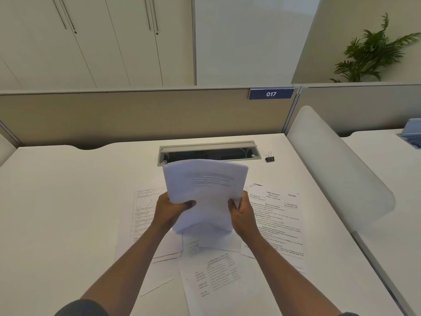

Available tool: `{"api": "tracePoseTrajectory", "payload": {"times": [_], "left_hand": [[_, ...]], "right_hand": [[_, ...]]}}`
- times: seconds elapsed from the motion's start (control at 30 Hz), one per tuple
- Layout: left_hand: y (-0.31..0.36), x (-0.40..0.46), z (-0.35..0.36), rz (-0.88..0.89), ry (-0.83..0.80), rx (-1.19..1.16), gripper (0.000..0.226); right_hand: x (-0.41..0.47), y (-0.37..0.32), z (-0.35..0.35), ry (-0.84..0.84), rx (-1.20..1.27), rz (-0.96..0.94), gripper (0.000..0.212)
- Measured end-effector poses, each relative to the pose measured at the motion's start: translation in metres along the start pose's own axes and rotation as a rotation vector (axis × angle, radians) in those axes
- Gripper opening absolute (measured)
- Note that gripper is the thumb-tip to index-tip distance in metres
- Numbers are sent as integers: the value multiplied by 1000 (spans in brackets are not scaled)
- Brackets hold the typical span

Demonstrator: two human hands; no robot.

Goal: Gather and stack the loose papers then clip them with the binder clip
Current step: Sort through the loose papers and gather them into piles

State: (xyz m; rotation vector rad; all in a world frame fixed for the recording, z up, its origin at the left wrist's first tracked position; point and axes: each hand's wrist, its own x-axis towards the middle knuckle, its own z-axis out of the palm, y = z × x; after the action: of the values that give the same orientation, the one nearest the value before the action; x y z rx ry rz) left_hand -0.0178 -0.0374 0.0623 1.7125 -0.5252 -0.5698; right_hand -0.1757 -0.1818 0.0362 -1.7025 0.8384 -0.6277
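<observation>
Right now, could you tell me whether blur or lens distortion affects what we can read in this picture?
Head view: the held stack is motion-blurred, its print unreadable; the sheets on the desk show legible headings but soft body text; wide-angle bending curves the partition and desk edges; the binder clip is small yet crisp.

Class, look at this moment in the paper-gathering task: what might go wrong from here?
1. Both hands, left hand and right hand, grip only the stack's lower half; the bowed top sheets may slip or fan out.
2. Loose papers remain on the desk and could be missed.
3. The binder clip lies far off; reaching means one-handed holding.
</observation>
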Motion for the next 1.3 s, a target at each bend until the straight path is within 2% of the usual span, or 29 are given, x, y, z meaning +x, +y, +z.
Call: {"api": "tracePoseTrajectory", "payload": {"times": [0.13, 0.23, 0.43, 0.53, 0.63, 0.77, 0.93, 1.03, 1.13, 1.3], "left_hand": [[2, -4, 0, 30, 55, -73, 40], [7, -5, -1, 83, 143, -38, 43], [26, -6, -12, 472, 368, 158, 84], [39, -3, -13, 656, 405, 335, 80], [42, -2, -15, 768, 377, 394, 61], [34, 2, -18, 795, 399, 398, 42], [34, 3, -15, 765, 376, 389, 48], [34, 4, -17, 768, 403, 388, 42], [35, 3, -15, 739, 430, 376, 45], [29, 3, -14, 664, 422, 258, 40]], "right_hand": [[0, -5, -2, 15, 29, -43, 24], [4, -10, -1, 15, 58, -65, 22], [8, -13, -2, 15, 4, -107, 23], [10, -12, -4, 19, -6, -111, 24], [11, -9, -4, 14, -13, -107, 24], [13, -7, -5, 24, -24, -102, 21], [15, -6, -6, 16, -34, -98, 19], [15, -5, -5, 13, -43, -98, 19], [15, -6, -3, 5, -47, -98, 18], [15, -6, -2, -10, -59, -88, 20]]}}
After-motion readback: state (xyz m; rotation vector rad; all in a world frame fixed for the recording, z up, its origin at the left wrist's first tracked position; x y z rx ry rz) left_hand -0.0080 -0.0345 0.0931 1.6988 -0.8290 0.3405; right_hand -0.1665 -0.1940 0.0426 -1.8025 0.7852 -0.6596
